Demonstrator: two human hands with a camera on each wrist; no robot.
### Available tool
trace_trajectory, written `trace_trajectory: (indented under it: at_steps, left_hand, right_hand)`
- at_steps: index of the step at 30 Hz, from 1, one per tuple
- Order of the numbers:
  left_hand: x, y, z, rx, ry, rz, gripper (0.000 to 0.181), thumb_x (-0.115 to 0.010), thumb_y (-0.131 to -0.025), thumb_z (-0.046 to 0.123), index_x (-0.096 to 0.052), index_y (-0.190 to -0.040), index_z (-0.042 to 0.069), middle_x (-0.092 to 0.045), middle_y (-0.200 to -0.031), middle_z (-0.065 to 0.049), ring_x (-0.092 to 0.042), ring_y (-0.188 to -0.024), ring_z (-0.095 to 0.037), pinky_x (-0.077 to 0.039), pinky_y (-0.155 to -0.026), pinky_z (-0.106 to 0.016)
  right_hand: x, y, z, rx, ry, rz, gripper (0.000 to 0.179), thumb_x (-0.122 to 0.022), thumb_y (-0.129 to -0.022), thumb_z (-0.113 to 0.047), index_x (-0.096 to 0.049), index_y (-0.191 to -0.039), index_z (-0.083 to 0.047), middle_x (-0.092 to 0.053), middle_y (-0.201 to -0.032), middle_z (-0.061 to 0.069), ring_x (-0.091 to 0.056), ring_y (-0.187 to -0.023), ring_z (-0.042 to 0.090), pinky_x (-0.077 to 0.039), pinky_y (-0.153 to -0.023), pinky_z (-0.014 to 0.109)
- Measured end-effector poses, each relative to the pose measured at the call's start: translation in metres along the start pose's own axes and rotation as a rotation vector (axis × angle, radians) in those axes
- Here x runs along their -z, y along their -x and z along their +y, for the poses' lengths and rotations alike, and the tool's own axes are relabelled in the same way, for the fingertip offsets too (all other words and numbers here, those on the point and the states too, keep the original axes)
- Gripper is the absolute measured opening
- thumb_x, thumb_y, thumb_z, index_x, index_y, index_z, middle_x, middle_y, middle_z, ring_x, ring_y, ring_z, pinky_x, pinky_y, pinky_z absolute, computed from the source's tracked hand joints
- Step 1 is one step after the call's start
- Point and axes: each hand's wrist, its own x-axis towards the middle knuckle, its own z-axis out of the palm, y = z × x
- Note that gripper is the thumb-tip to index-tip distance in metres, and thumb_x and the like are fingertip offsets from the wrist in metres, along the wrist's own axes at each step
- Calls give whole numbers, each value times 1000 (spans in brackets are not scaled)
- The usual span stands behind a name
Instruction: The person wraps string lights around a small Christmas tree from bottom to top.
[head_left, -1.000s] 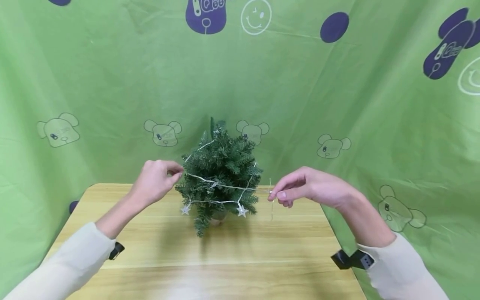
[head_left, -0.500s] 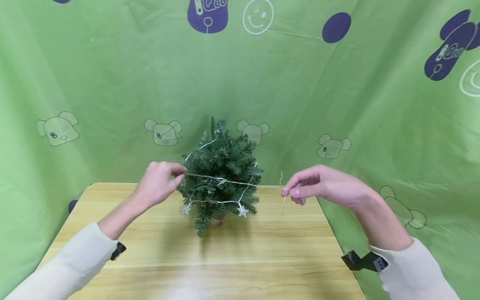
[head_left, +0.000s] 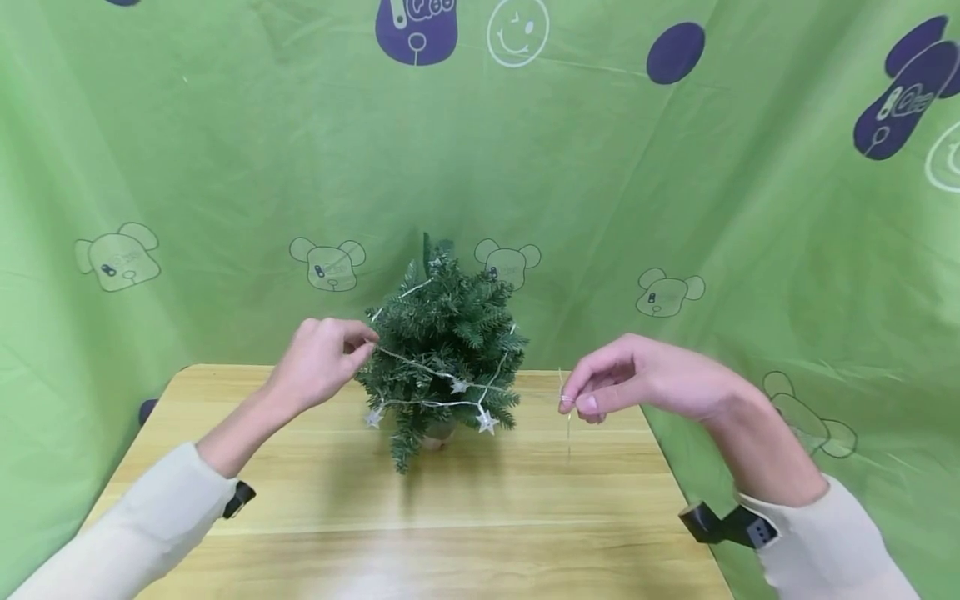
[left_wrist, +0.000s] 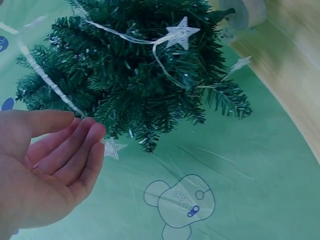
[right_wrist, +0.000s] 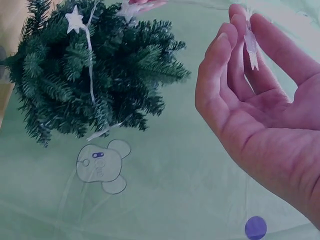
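Note:
A small green artificial Christmas tree (head_left: 450, 333) stands on the table, wound with a string of clear star lights (head_left: 431, 404). At the tree's left side my left hand (head_left: 318, 358) pinches the light string's wire between thumb and fingertips. The left wrist view shows that wire (left_wrist: 52, 85) running up from the fingertips. Out to the right of the tree, my right hand (head_left: 641, 379) pinches a clear star (right_wrist: 252, 47), seen edge-on in the right wrist view. Between the hands the string sags across the tree's front, with one star (head_left: 460, 386) hanging on it.
The wooden table (head_left: 420, 533) extends in front of the tree. A green curtain (head_left: 300, 150) printed with bear heads hangs close behind and at both sides. The tree's round base (left_wrist: 250, 12) shows in the left wrist view. A dark strap (head_left: 727, 527) is at the right sleeve.
My right hand has moved right, away from the tree, then dropped slightly. The string drew taut and now sags, its middle star lower and further right. The left hand shifted slightly right.

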Motion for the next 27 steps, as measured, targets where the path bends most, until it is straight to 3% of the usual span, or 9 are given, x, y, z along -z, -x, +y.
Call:
trace_trajectory:
  at_steps: [7,11,19,27]
  left_hand:
    - [6,-7,11,-5,14,84,17,-64,-97,8,-75,-108,1,-78,-95,-13,-73,-77,-23,-63,-71,-38]
    - [9,-12,23,-4,30,125,19,-66,-97,14,-75,-111,4,-78,-96,-11,-74,-78,-23,-62,-72,-39]
    - [5,-25,43,-26,79,102,30,-73,-94,23,-72,-120,7,-78,-105,-10,-74,-84,-22,-61,-76,-39]
    - [-1,-31,43,-30,83,97,18,-72,-93,14,-76,-109,6,-78,-101,-10,-74,-84,-23,-62,-77,-40]
  right_hand:
    - [3,10,9,4,-19,3,21,-58,-99,-3,-69,-117,-4,-68,-94,10,-65,-87,22,-56,-84,38]
    - [3,16,12,-29,-18,8,21,-58,-100,-4,-68,-118,-3,-68,-94,9,-65,-87,22,-56,-86,39]
    - [4,23,18,-77,-42,22,23,-59,-99,-5,-66,-120,1,-69,-98,7,-66,-88,20,-56,-85,39]
    - [9,28,20,-166,-31,115,26,-61,-99,-12,-66,-124,-4,-66,-102,12,-67,-92,26,-58,-86,39]
